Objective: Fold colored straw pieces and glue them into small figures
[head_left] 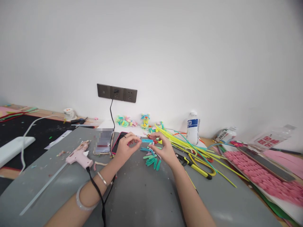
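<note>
My left hand (126, 145) and my right hand (163, 148) meet above the grey mat (142, 195), both pinching a short blue pipe-cleaner piece (147, 141) held level between their fingertips. A small red bit shows at the right hand's fingertips. Just below the hands lies a heap of several short green and blue folded pipe-cleaner pieces (151, 159). A phone with a pink edge (118, 142) lies under the left hand.
A pink glue gun (79, 156) with a black cable lies to the left. Long yellow and green pipe cleaners (189, 145), yellow-handled pliers (194, 165), a water bottle (193, 127) and pink pipe cleaners (260, 176) lie to the right. Small finished figures (145, 120) stand by the wall.
</note>
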`<state>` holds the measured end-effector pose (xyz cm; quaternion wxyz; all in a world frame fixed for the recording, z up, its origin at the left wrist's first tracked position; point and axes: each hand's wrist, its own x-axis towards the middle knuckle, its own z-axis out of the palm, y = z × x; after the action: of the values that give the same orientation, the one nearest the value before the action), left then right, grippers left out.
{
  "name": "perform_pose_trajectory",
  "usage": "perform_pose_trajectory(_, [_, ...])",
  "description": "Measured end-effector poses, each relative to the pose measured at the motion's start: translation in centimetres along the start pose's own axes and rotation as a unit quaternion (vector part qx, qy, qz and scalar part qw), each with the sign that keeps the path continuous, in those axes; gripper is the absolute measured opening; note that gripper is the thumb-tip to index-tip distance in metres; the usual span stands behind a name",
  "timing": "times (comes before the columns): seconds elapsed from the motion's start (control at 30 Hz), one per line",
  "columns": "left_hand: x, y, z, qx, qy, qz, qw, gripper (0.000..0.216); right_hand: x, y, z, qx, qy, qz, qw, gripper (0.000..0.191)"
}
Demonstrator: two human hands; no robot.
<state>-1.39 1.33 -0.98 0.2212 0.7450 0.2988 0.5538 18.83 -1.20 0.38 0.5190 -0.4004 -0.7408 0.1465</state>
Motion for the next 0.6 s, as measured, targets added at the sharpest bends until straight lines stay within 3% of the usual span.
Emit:
perform_pose_trajectory(0.07, [0.1, -0.2, 0.0, 0.001, 0.006, -0.002, 1.0, 0.008, -0.1, 0.0, -0.1, -0.021, 0.05, -0.009, 0.999, 0.027])
perform_pose_trajectory(0.17, [0.2, -0.7, 0.1, 0.001, 0.012, 0.0, 1.0, 0.008, 0.1, -1.3, 0.6, -0.062, 0.159, -0.031, 0.985, 0.01])
perform_pose_trajectory(0.23, [0.4, -1.2, 0.3, 0.0, 0.012, -0.006, 1.0, 0.007, 0.2, -3.4, 2.3, -0.052, 0.154, -0.049, 0.986, 0.011])
perform_pose_trajectory(0.37, [0.4, -1.7, 0.6, 0.004, -0.007, -0.023, 1.0, 0.018, 0.2, -8.9, 9.1, 0.0, -0.083, -0.086, 0.993, 0.018])
perform_pose_trajectory(0.47, [0.3, -1.5, 0.6, 0.002, -0.013, -0.03, 0.999, 0.015, 0.4, -12.1, 15.6, -0.073, -0.224, -0.066, 0.97, 0.044])
perform_pose_trajectory(0.6, [0.3, -1.4, 0.3, -0.022, -0.012, -0.056, 0.998, 0.009, 1.8, -12.9, 22.2, -0.194, -0.301, 0.043, 0.933, 0.081])
